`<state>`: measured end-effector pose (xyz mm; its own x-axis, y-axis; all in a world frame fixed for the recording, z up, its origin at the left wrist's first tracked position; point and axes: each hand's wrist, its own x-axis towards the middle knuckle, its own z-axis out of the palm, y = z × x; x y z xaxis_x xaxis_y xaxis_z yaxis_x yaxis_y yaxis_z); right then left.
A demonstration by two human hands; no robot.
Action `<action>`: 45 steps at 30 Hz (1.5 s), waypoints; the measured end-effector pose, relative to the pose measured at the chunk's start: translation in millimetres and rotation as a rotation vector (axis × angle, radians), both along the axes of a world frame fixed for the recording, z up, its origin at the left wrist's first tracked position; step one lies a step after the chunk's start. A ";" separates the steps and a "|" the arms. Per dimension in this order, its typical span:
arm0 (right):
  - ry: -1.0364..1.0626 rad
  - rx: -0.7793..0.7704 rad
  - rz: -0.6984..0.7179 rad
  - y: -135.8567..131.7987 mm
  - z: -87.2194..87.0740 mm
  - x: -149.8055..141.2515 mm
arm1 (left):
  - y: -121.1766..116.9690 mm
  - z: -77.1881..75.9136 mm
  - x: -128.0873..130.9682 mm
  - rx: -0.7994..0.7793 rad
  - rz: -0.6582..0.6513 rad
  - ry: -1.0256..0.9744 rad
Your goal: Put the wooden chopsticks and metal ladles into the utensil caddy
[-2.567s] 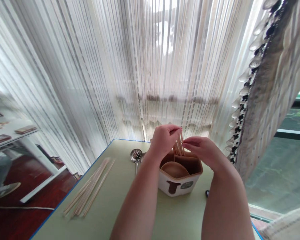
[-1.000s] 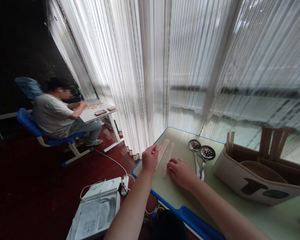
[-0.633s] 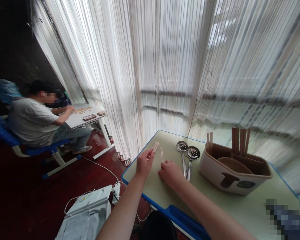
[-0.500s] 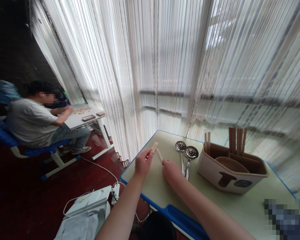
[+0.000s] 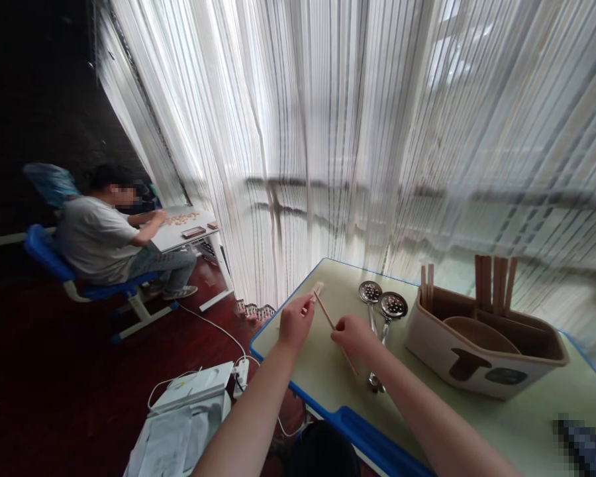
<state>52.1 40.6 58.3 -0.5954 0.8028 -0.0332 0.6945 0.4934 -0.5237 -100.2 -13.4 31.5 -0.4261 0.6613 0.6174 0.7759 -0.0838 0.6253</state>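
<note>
My left hand (image 5: 298, 321) is closed in a pinch near the table's far left side. From its fingertips sticks out a small pale piece (image 5: 318, 288), too blurred to name. Close to its right, my right hand (image 5: 351, 333) grips thin wooden chopsticks (image 5: 348, 360), slanting from beside the left fingertips down towards the table's front; I cannot tell if there is one or two. Two metal slotted ladles (image 5: 371, 291) lie just right of my right hand, their handles pointing towards me and partly behind my forearm.
A beige utensil caddy (image 5: 457, 361) at the right holds wooden chopsticks (image 5: 496, 285) and a brown bowl (image 5: 481, 334). A blue-edged table (image 5: 322, 384) stands against sheer curtains. At the left a person sits at a white table (image 5: 179, 235); a cable and power strip (image 5: 241, 377) lie below.
My right hand has shifted its hold, and more of the chopsticks now shows below it. The camera has turned slightly left. The left hand keeps its pinch.
</note>
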 end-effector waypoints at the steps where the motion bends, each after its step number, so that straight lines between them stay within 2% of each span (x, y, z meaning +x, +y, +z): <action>1: 0.045 -0.037 0.003 -0.1 0.9 0.2 | 0.3 -0.4 -0.2 0.008 -0.005 -0.003; 5: 0.196 -0.265 0.033 -2.0 1.5 -0.1 | -1.3 1.6 0.6 0.046 -0.029 -0.088; 8: 0.250 -0.360 0.078 -3.9 0.7 -1.0 | -3.3 5.2 2.4 0.061 -0.116 -0.241; 13: 0.259 -0.314 0.138 -6.0 2.9 -2.6 | -0.3 6.5 1.5 0.078 -0.277 -0.656; 16: 0.248 -0.298 0.148 -7.0 6.2 -2.4 | 3.0 5.4 -2.2 0.129 -0.336 -0.827; 23: 0.258 -0.360 0.191 -6.5 10.0 -0.4 | 2.9 7.3 -6.2 0.222 -0.393 -1.102; 27: 0.214 -0.264 0.217 -3.7 19.1 4.4 | 2.6 14.3 -4.0 0.188 -0.488 -1.191; 29: 0.176 -0.173 0.235 -1.6 28.8 10.5 | 5.4 24.5 -0.4 0.196 -0.546 -1.215; 31: 0.152 -0.084 0.251 0.9 42.2 19.8 | 10.6 41.5 6.8 0.213 -0.615 -1.194; 36: 0.216 0.051 0.238 6.8 86.5 57.4 | 28.6 104.1 44.5 0.223 -0.783 -0.951; 39: 0.313 0.104 0.198 8.9 111.8 87.8 | 39.6 136.0 76.2 0.226 -0.827 -0.810; 42: 0.380 0.156 0.146 12.1 129.0 118.5 | 51.7 152.9 108.7 0.229 -0.830 -0.703; 45: 0.382 0.218 0.056 18.3 137.0 142.3 | 64.2 156.6 136.0 0.203 -0.851 -0.613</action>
